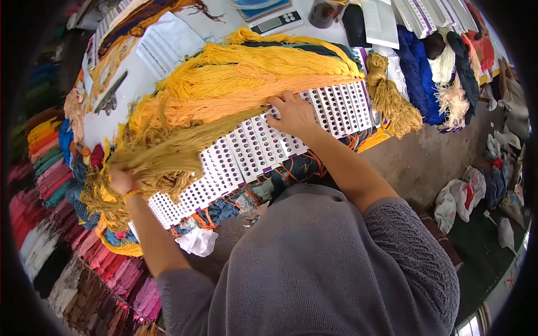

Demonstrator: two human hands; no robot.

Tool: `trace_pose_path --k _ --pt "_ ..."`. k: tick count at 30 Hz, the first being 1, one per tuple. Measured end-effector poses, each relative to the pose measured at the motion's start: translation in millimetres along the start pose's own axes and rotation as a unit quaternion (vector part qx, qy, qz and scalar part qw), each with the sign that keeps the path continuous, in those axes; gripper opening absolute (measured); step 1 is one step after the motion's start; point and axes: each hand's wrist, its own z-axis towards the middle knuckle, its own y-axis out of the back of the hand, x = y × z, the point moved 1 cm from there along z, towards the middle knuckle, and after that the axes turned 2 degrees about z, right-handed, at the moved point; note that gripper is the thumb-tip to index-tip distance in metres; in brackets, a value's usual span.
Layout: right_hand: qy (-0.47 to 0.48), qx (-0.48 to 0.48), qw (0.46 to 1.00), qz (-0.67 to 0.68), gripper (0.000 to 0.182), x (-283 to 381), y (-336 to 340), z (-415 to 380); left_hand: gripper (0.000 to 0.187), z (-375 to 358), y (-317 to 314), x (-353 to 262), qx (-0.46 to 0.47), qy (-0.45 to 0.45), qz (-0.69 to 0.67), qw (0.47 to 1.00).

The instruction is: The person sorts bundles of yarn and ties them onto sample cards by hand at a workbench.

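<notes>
A hank of olive-gold thread (185, 141) stretches slantwise across a long white card strip (246, 150) with rows of dark holes. My left hand (121, 180) is closed around the loose, frayed end of this thread; the thread partly hides its fingers. At the other end, where the thread narrows, my right hand (294, 116) rests on the holed strip. Its fingers and thumb are apart, with the fingertips at the edge of the thread. Beyond both hands, peach-orange thread (224, 95) and bright yellow thread (252, 60) lie in thick bundles along the strip.
A bundled gold hank (386, 92) lies right of the strip, near blue hanks (417, 75). Scissors (110, 101), a paper sheet (168, 45), a digital scale (276, 23) and a dark cup (325, 14) are on the table. Coloured hanks (53, 168) fill the left side.
</notes>
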Motion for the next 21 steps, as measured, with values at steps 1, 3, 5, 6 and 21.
trace_pose_path --k 1,3,5,6,21 --pt "0.0 0.018 1.0 0.009 0.037 -1 1 0 0.02 23 27 -13 -0.082 -0.039 0.076 0.993" --pt "-0.019 0.056 0.998 0.022 0.04 0 7 0 0.027 51 73 -25 -0.078 0.017 0.109 0.991" --pt "-0.031 0.076 0.995 0.05 0.042 5 18 -1 0.029 13 56 -27 0.144 0.039 0.077 0.986" --pt "-0.037 0.069 0.994 0.072 0.043 11 22 -2 0.029 -14 30 -17 0.263 0.039 0.012 0.964" --pt "-0.04 0.075 0.799 0.595 0.013 157 148 -60 0.047 -270 -84 -55 0.573 0.089 -0.227 0.783"
